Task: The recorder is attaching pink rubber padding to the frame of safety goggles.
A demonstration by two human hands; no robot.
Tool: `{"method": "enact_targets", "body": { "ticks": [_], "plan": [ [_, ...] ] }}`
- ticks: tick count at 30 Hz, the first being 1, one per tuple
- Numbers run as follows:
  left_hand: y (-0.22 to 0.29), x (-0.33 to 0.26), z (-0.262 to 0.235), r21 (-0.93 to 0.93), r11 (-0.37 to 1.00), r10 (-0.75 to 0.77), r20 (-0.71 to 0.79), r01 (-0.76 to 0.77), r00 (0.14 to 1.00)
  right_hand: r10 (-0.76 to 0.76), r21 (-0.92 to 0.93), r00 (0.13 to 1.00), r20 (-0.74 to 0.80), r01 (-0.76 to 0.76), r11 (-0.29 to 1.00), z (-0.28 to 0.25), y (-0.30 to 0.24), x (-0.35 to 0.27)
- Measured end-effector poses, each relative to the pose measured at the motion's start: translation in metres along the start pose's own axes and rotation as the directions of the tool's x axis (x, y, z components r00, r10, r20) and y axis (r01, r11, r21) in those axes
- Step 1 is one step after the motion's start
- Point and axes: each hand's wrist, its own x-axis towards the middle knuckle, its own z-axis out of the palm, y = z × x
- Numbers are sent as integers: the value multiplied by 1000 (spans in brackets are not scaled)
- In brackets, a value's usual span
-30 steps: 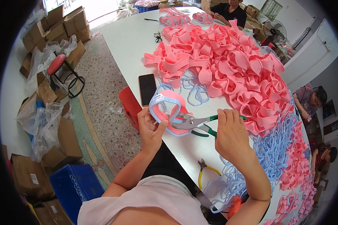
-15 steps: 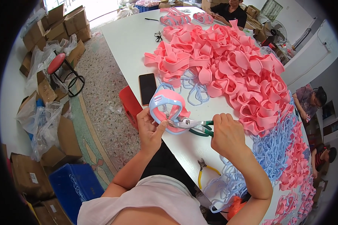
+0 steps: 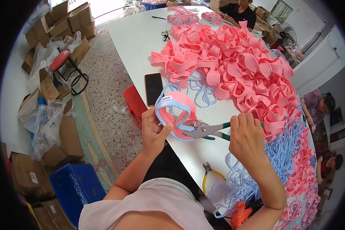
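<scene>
Left hand [image 3: 154, 132]: closed round a pink mask piece with pale blue frame [image 3: 175, 113], held up off the table edge so the plier tips reach its rim. Right hand [image 3: 246, 137]: clenched on green-handled pliers [image 3: 203, 130] biting that frame. White table [image 3: 142, 42]: heaped pink parts [image 3: 237, 65], blue frames [image 3: 283, 149], black phone [image 3: 153, 88], yellow-handled cutters [image 3: 209, 174]; cartons [image 3: 63, 21] and red stool [image 3: 60, 60] on speckled floor.

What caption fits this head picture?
Left hand holds a pink-and-blue frame; right hand works green-handled pliers on it.
</scene>
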Motion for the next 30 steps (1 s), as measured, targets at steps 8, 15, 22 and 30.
{"method": "enact_targets", "body": {
  "ticks": [8, 15, 22, 30],
  "plan": [
    [-7, 2, -1, 61, 998, -7, -6, 8, 1000, 37, 26, 998, 45, -39, 999, 17, 0, 5],
    [-4, 16, -7, -181, 968, -215, -257, 172, 942, 226, 419, 962, 152, -270, 867, 30, 12, -30],
    [-5, 7, 4, -23, 999, -48, -280, 43, 959, 244, 411, 941, 234, -323, 852, 36, -21, -35],
    [6, 4, 8, 36, 997, 70, -257, -63, 964, 239, 354, 958, 158, -281, 892, 51, -11, -35]
  ]
}}
